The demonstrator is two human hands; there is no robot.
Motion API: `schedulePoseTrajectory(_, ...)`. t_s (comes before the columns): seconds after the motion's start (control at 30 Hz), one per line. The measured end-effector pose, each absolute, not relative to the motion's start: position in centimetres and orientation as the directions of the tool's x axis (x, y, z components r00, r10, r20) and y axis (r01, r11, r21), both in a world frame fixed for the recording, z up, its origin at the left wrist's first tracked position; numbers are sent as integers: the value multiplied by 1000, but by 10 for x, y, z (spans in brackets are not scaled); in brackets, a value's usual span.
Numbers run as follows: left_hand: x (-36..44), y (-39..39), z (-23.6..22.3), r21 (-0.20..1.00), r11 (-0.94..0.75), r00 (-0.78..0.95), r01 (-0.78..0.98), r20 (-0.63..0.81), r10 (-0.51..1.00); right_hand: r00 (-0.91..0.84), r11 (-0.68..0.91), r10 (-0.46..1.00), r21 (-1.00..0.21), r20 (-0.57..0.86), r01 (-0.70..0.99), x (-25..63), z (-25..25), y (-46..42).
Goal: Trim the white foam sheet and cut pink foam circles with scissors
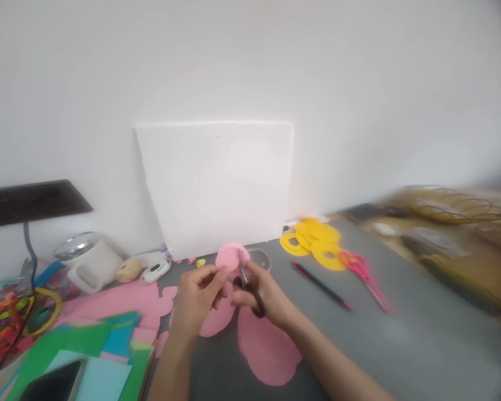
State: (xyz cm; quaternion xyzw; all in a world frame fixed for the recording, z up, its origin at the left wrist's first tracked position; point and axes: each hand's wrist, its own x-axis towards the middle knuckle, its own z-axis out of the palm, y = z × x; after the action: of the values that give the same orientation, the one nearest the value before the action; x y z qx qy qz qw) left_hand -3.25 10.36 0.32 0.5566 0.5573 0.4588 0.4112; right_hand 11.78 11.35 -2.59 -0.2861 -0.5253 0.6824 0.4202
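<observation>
Between the fingers of my left hand [198,298] is a small pink paper circle [229,256], raised above the grey table. My right hand [259,289] grips black-handled scissors [256,301], whose blades meet the circle's right side. Whether the blades are apart cannot be made out. Below my hands lie larger pink paper rounds: one pink piece [217,320] is partly covered by my left hand, and a wavy-edged pink stack [271,351] rests beside my right wrist. Behind my right fingers shows part of a clear ring-shaped object [261,259].
On the right lie yellow paper rings [313,239], pink scissors [367,281] and a black pencil [323,285]. Leftward are coloured sheets [70,340], a phone [54,381], a white lidded mug [89,267] and pink scraps. A white board [221,184] leans on the wall.
</observation>
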Motion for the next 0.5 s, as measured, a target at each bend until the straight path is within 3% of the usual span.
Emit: schedulePoseTrajectory(0.5, -39, 105, 0, 978, -71, -47, 197, 82, 996, -477, -125, 879, -958, 15, -259, 118, -30, 115)
